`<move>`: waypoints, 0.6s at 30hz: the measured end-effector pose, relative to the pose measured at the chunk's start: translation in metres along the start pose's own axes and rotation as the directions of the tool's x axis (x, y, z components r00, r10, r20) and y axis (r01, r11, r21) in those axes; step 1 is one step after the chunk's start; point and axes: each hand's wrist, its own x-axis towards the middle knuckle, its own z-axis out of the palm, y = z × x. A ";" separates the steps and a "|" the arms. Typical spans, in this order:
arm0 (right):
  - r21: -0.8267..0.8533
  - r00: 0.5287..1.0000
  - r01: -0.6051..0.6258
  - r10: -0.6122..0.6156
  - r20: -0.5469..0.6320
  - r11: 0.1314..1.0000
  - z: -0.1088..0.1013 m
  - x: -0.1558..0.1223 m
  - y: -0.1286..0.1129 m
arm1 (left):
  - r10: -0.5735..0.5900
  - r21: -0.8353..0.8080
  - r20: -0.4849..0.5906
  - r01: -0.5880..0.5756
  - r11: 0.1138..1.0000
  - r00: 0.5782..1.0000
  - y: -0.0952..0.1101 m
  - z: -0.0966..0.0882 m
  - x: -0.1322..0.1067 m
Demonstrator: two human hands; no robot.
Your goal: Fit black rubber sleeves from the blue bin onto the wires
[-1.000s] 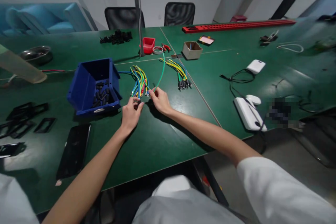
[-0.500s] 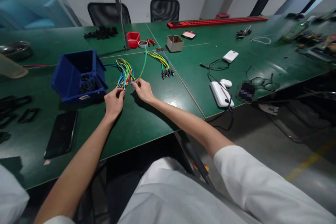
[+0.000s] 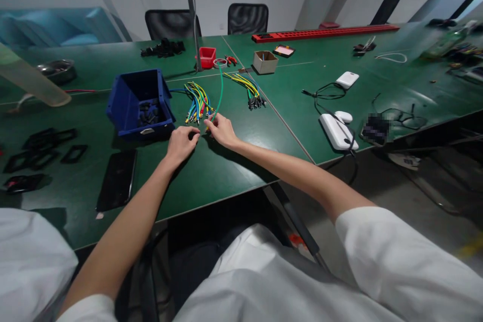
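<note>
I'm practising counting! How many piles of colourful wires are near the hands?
2. The first pile lies right of the blue bin. The second pile lies farther right. The green wire in the right hand is separate. The hands might hide loose wires.

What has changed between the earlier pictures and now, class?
The left hand has drawn slightly back from the left wire bundle towards the person; whether it grips anything is unclear. The right hand still holds the green wire. The bundle and blue bin stayed put.
</note>
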 end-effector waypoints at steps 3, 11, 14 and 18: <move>0.062 0.999 -0.024 0.026 -0.024 0.998 -0.001 0.002 -0.001 | -0.005 0.093 0.037 0.001 0.996 0.999 -0.007 -0.006 0.001; 0.162 0.999 -0.035 0.041 -0.033 0.986 -0.004 0.015 0.007 | -0.042 0.060 0.082 0.037 0.998 0.996 -0.004 -0.016 0.001; 0.173 0.997 -0.050 0.059 -0.046 0.984 -0.003 0.017 0.009 | -0.069 0.007 0.044 0.068 0.998 0.997 -0.003 -0.014 0.001; 0.159 0.998 -0.031 0.040 -0.057 0.987 -0.003 0.015 0.009 | -0.117 -0.086 -0.024 0.115 0.990 0.993 -0.005 -0.008 0.002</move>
